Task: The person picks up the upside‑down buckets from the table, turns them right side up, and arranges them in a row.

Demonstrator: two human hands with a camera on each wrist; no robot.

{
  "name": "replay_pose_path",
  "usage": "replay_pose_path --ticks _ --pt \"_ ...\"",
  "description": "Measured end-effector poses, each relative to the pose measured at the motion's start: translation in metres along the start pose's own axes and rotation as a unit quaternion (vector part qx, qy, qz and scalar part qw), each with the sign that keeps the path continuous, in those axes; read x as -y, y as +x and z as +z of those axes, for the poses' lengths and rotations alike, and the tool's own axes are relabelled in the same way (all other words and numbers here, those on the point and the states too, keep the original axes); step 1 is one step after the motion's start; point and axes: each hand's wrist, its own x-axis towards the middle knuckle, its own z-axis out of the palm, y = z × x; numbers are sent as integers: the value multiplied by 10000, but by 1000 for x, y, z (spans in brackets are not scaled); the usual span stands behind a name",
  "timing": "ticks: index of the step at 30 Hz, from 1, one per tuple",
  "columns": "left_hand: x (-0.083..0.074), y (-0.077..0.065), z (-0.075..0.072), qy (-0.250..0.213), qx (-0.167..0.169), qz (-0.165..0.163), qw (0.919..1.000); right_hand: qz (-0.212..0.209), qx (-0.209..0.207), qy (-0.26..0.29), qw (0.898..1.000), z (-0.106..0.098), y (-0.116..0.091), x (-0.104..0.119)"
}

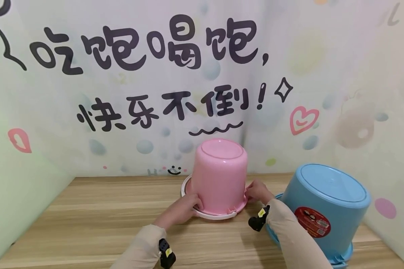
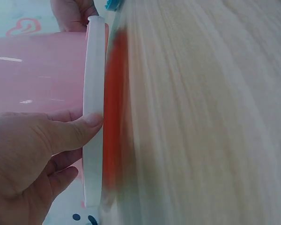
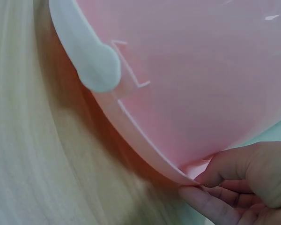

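Upside down stood the pink bucket point(image 1: 219, 179) on the wooden table point(image 1: 104, 224), close to the printed backdrop point(image 1: 138, 86), mouth down, its inside hidden! Did the rim touch the wood all round? Hard to tell. The left hand point(image 1: 183, 209) pinched it at the white handle point(image 2: 93, 84), some fingertips lost behind; across from it, the right hand point(image 1: 258, 191) nipped the rim between thumb and finger. Over at right, the blue bucket point(image 1: 340, 213) was inverted too, its inside unseen, the right sleeve point(image 1: 293, 235) blocking its lower left side.
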Motion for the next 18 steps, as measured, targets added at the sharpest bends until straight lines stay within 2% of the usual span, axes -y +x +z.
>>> replay_pose_path --ticks 8,18 --pt "-9 -1 -21 -36 83 384 9992 -218 79 320 9992 -7 -5 10" --pt "-23 -4 -47 -161 305 487 9982 -419 168 758 9961 -12 -15 26"
